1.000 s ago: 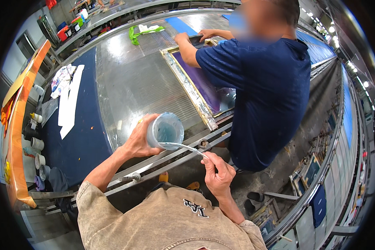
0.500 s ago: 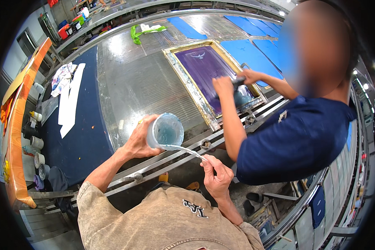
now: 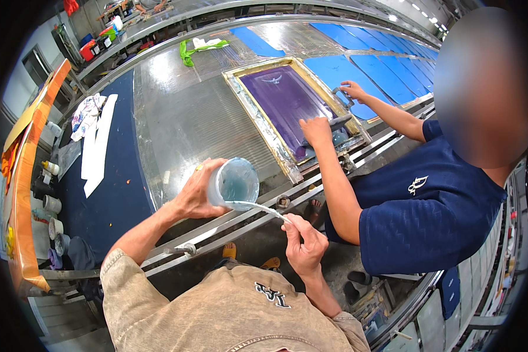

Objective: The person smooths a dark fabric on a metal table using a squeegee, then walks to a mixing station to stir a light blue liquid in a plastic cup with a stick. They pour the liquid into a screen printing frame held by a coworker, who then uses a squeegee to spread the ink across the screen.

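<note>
My left hand (image 3: 199,188) is wrapped round a translucent plastic cup (image 3: 240,171) holding pale blue-grey paste, above the table's metal rails. My right hand (image 3: 304,240) pinches a thin, curved, paste-coated stick (image 3: 258,206) whose far end rests at the cup's rim. Beyond them a screen frame (image 3: 236,88) with a purple mesh and a white bird-like design lies on the printing table (image 3: 182,117). The co-worker in a navy shirt (image 3: 428,223) has one hand (image 3: 315,129) at a squeegee (image 3: 339,122) on the screen and the other hand (image 3: 351,89) at the frame's right side.
Blue panels (image 3: 364,82) lie along the table. A green-and-white cloth (image 3: 188,56) is toward the back; white strips (image 3: 98,144) lie on navy fabric (image 3: 117,205) at left. An orange board (image 3: 32,176), several small containers (image 3: 51,204) and lower rails (image 3: 205,247) surround my position.
The co-worker has turned and moved toward the lower right, hands shifting down along the screen, which shows more fully. My hands with cup and stick have barely moved.
</note>
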`<state>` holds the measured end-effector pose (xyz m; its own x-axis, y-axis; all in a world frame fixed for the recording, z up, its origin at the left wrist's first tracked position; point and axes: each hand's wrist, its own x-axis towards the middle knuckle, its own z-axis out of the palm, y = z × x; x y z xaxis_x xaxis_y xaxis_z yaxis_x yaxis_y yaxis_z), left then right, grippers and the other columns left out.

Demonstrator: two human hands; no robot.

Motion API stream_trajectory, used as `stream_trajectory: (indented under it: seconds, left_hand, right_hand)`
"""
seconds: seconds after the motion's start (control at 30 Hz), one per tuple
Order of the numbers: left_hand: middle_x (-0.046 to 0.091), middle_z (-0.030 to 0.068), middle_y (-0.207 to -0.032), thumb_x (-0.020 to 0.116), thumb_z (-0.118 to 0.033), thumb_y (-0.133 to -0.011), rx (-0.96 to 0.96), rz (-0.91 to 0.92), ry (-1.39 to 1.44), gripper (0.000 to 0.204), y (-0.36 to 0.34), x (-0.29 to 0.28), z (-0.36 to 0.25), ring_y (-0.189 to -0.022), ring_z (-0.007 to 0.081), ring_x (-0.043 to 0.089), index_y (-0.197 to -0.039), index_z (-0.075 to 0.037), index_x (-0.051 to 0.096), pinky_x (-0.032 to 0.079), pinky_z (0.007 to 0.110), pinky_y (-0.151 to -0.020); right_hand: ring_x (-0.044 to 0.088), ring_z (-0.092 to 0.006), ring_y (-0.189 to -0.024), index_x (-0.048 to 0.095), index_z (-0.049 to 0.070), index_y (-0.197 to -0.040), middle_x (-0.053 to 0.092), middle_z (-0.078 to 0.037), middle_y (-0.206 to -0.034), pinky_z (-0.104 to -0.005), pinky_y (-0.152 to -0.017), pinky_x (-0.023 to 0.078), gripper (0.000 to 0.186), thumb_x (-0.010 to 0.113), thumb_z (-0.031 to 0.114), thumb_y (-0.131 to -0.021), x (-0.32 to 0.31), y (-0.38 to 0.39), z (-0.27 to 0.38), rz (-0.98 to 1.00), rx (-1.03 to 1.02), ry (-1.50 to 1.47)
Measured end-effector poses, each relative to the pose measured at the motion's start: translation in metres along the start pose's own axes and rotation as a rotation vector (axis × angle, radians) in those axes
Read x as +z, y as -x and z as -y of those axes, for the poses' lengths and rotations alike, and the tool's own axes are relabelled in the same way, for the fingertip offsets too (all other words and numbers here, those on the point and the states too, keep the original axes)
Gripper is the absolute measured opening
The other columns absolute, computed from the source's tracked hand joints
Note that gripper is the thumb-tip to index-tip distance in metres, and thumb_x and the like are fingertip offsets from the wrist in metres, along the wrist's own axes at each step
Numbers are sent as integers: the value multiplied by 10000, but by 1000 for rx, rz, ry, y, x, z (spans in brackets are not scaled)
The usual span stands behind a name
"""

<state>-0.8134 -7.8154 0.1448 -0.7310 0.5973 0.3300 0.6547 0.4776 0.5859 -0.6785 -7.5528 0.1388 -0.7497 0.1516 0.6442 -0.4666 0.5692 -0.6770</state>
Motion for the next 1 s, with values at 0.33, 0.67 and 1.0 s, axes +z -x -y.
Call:
stream_trajectory:
  seconds: [0.33, 0.67, 1.0]
  left_hand:
    - [439, 221, -1379, 874, -379, -591, 110, 91, -130, 1100, -84, -13, 21, -1305, 395, 436, -1457, -84, 263, 350, 521, -1113]
    - [457, 218, -1359, 871, -352, -596, 234, 123, -87, 1060, -166, -6, 64, -1289, 397, 452, -1442, -101, 282, 358, 531, -1107]
    - [474, 195, -1337, 852, -347, -610, 294, 136, -207, 1039, -255, -5, 115, -1267, 384, 476, -1442, -85, 289, 368, 508, -1098]
  right_hand:
    - [709, -301, -709, 670, -21, -1045, 722, -155, -876, -353, -611, 553, 207, 728, -12, -846, 10, -50, -37, -199, -145, 135]
    - [718, -308, -709, 667, -39, -1042, 722, -179, -873, -347, -603, 557, 208, 730, -16, -845, 40, -101, -62, -302, -96, 299]
    - [687, -323, -624, 647, 1, -1033, 688, -179, -765, -369, -533, 511, 121, 656, 37, -918, 80, -161, -116, -389, 86, 281]
